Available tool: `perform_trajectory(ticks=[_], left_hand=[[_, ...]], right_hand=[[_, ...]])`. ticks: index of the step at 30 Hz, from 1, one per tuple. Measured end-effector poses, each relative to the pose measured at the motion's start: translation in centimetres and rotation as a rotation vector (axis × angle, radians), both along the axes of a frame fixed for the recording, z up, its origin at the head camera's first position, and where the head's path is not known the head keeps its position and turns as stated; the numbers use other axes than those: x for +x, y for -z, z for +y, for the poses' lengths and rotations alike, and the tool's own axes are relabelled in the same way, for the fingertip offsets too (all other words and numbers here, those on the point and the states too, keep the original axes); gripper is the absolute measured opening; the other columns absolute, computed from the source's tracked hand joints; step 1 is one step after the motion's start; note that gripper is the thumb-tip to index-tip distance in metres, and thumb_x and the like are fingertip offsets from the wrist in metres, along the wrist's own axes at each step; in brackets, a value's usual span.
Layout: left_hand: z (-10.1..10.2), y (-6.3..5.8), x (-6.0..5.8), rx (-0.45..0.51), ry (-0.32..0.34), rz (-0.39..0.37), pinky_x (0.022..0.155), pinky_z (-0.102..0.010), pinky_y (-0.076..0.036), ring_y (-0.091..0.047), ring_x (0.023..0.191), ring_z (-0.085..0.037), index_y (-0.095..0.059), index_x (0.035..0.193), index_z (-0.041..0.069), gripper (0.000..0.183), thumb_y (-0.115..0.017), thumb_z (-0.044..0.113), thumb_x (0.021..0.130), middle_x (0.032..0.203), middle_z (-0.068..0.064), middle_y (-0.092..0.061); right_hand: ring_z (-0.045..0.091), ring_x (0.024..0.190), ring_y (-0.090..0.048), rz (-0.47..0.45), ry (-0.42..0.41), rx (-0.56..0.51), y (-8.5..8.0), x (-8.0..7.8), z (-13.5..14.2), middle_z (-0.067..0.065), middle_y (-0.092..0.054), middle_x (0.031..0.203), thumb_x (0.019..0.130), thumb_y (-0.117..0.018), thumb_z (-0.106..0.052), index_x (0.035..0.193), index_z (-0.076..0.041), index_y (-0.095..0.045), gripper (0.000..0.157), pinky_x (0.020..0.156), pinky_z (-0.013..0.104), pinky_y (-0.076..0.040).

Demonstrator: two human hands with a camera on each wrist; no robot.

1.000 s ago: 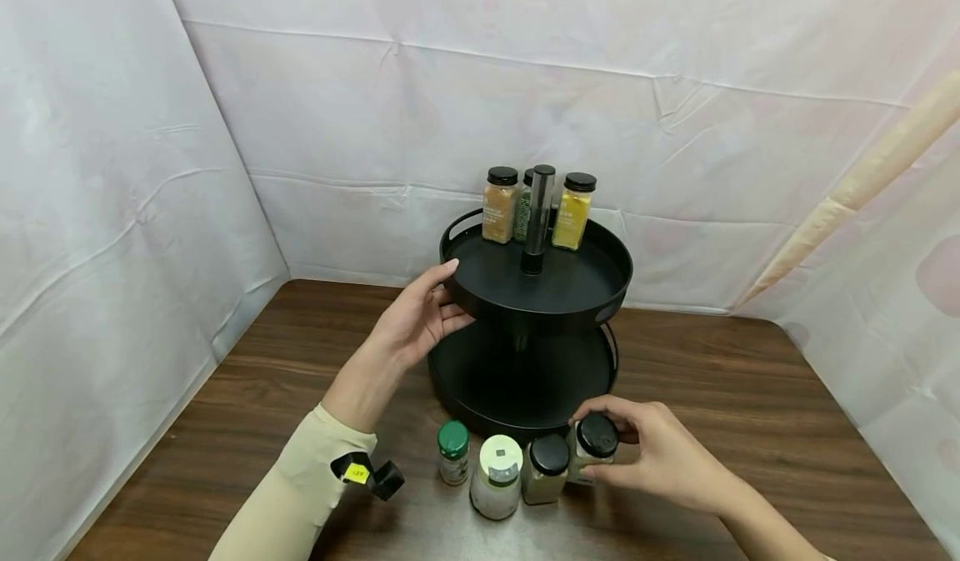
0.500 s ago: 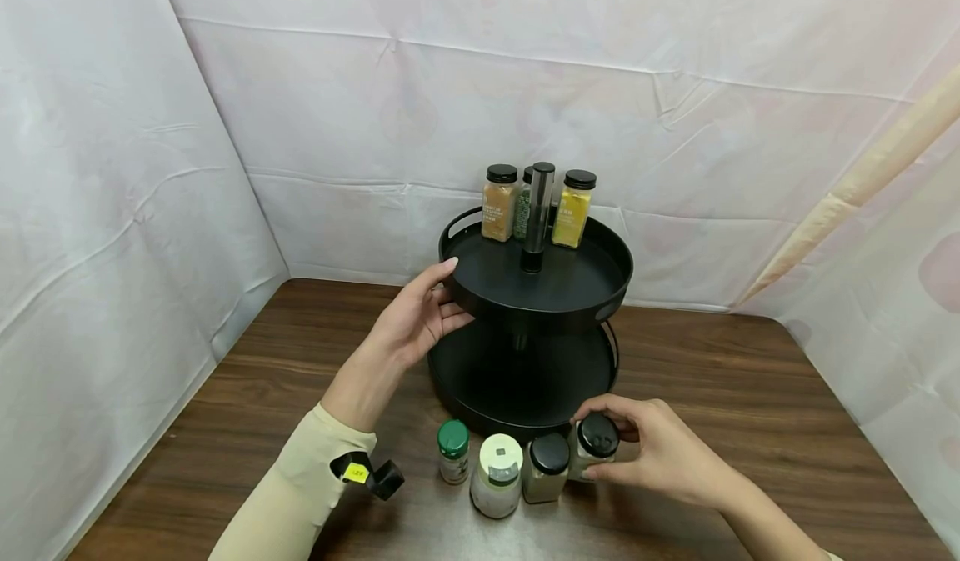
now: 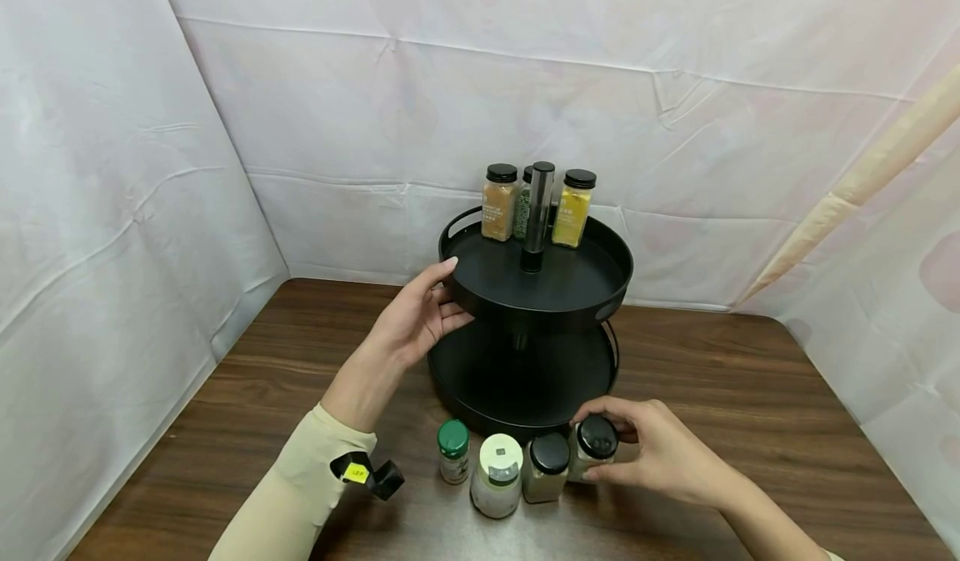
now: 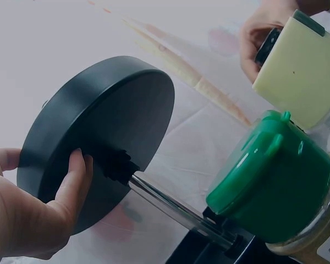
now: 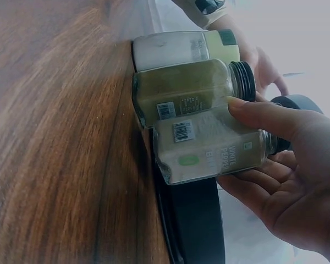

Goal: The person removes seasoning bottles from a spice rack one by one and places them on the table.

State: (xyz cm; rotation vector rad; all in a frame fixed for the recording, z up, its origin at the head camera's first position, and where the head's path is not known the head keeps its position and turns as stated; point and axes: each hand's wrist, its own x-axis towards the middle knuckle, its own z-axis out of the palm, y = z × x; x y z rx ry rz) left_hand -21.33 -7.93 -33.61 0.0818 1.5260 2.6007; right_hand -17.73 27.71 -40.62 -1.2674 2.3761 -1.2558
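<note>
In the head view my left hand [image 3: 411,319] grips the upper tier of a black two-tier turntable rack [image 3: 495,282], thumb at the rim and fingers beneath. The left wrist view shows those fingers under the round tray [image 4: 99,104]. My right hand [image 3: 652,453] pinches a black-capped jar of white pepper [image 5: 209,151] between thumb and fingers; it stands at the rack's front right. Beside it stands another black-capped spice jar [image 3: 545,469]. Left of that are a jar with a pale lid [image 3: 497,478] and a small green-capped shaker [image 3: 453,453].
On the upper tier stand an orange spice jar [image 3: 498,207], a green one [image 3: 522,209] partly behind the central post [image 3: 538,211], and a yellow one [image 3: 573,211]. Pale cloth [image 3: 450,111] hangs behind and beside the wooden table [image 3: 712,361].
</note>
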Motion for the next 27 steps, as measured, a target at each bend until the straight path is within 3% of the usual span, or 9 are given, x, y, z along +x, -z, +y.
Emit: perform_trajectory(ticks=[27], left_hand=[[-0.08, -0.1, -0.08, 0.005, 0.004, -0.004, 0.085, -0.032, -0.061, -0.071, 0.092, -0.017, -0.049, 0.135, 0.001, 0.039, -0.054, 0.031, 0.11, 0.109, -0.009, -0.067]], right_hand=[[0.009, 0.097, -0.073, -0.005, -0.054, 0.006, 0.76, -0.43, 0.02, -0.007, -0.074, 0.112, 0.085, -0.092, -0.031, 0.127, -0.018, -0.068, 0.05, 0.083, 0.031, -0.061]])
